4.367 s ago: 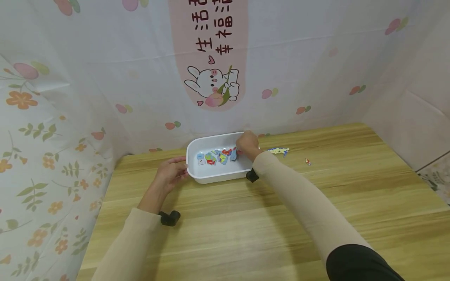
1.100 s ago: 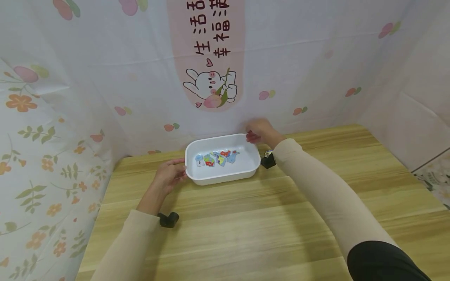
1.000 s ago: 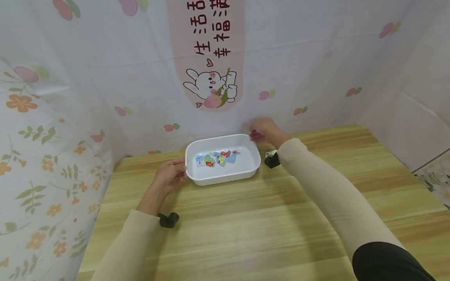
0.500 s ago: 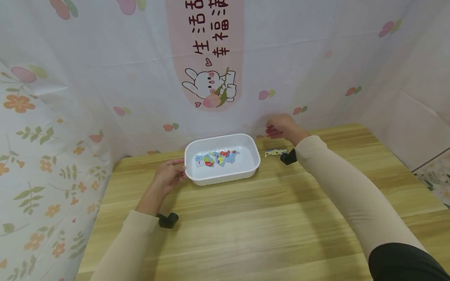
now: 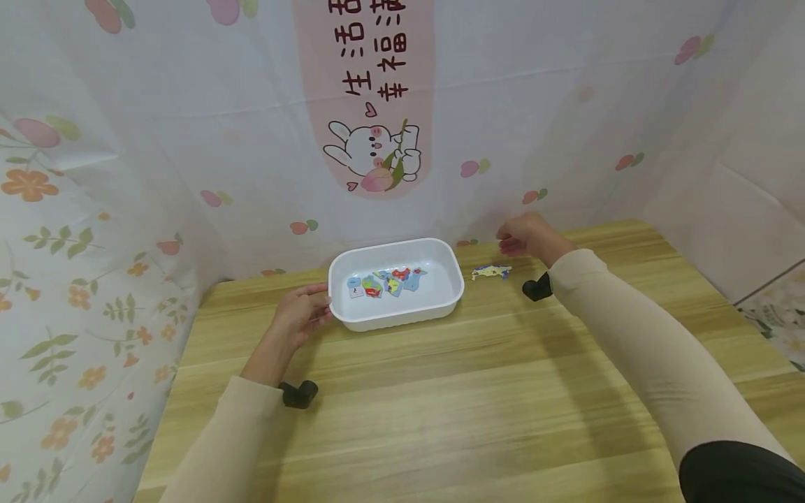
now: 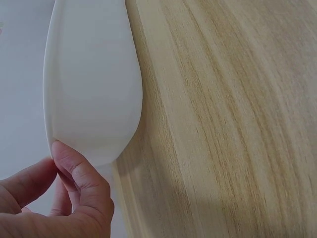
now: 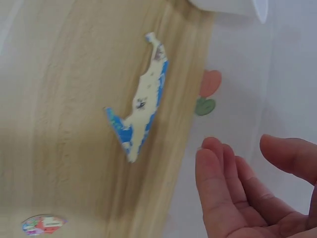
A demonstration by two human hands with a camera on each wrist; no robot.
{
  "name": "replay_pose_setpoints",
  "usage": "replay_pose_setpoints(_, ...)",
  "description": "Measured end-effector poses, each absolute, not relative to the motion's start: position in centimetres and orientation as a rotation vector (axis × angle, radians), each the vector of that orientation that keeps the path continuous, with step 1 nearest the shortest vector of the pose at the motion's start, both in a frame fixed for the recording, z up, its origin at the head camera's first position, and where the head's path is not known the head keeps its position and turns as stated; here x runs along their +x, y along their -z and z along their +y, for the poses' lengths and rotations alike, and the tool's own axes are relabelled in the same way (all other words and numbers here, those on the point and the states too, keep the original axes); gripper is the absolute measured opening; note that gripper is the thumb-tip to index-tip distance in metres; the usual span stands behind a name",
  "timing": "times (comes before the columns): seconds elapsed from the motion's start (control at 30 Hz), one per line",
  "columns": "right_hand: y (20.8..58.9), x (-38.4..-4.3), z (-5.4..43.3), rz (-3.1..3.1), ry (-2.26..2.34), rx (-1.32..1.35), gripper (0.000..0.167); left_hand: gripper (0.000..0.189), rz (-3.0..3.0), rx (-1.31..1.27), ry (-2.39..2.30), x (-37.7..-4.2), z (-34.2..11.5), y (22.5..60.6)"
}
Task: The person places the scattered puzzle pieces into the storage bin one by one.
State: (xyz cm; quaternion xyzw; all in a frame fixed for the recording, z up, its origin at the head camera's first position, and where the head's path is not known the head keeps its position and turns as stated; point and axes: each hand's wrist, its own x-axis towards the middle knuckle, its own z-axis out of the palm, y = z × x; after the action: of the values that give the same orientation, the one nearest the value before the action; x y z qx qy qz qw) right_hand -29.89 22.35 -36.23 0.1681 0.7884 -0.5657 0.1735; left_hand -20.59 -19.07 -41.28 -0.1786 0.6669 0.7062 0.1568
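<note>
A white tray (image 5: 396,316) stands near the back of the table, with several flat, colourful, irregular pieces (image 5: 394,285) like map cut-outs lying in it. My left hand (image 5: 298,316) pinches the tray's left rim between thumb and fingers, as the left wrist view also shows. Right of the tray lies a long cream-and-blue cut-out piece (image 7: 146,99) with a dark printed mark. My right hand (image 5: 531,236) hovers just beyond it, thumb and fingers apart, holding nothing. A small red-and-white piece (image 7: 43,224) shows in the right wrist view; in the head view my right arm hides it.
The wooden table (image 5: 409,405) reaches forward under both arms. A printed cloth (image 5: 251,105) hangs right behind the tray and along the left side. Black wrist camera mounts (image 5: 299,395) stick out from both wrists.
My right hand has come out of the tray and moved right, past the cream-and-blue piece. A blue piece it was at now lies flat inside. The left hand has stayed on the rim.
</note>
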Motion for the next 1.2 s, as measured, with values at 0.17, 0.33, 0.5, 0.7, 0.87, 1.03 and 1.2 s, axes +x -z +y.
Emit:
replay_pose_setpoints(0.17, 37.0, -29.7, 22.9, 2.266, 1.531, 0.506, 0.023, 0.042, 1.91, -0.512, -2.021, -20.5, -19.2, 41.2)
replay_pose_setpoints(0.33, 37.9, -29.6, 23.5, 2.307, 1.444, 0.552, 0.026, 0.044, 1.902, -0.514, -2.027, -20.5, -19.2, 41.0)
replay_pose_setpoints(0.5, 38.8, -29.5, 23.9, 2.313, 1.405, 0.575, 0.028, 0.044, 1.908, -0.507, -2.018, -20.5, -19.2, 41.0)
replay_pose_setpoints(0.7, 39.5, -29.4, 23.8, 2.303, 1.404, 0.576, 0.012, 0.044, 1.92, -0.507, -2.003, -20.5, -19.1, 41.1)
replay_pose_setpoints(0.87, 40.1, -29.2, 23.7, 2.327, 1.36, 0.536, 0.01, 0.044, 1.923, -0.516, -1.997, -20.6, -19.1, 41.2)
replay_pose_setpoints(1.03, 40.3, -29.1, 23.3, 2.359, 1.324, 0.529, 0.01, 0.043, 1.919, -0.52, -2.006, -20.6, -19.2, 41.2)
replay_pose_setpoints(1.2, 40.9, -29.2, 22.9, 2.402, 1.294, 0.549, 0.016, 0.043, 1.918, -0.52, -2.005, -20.7, -19.2, 41.3)
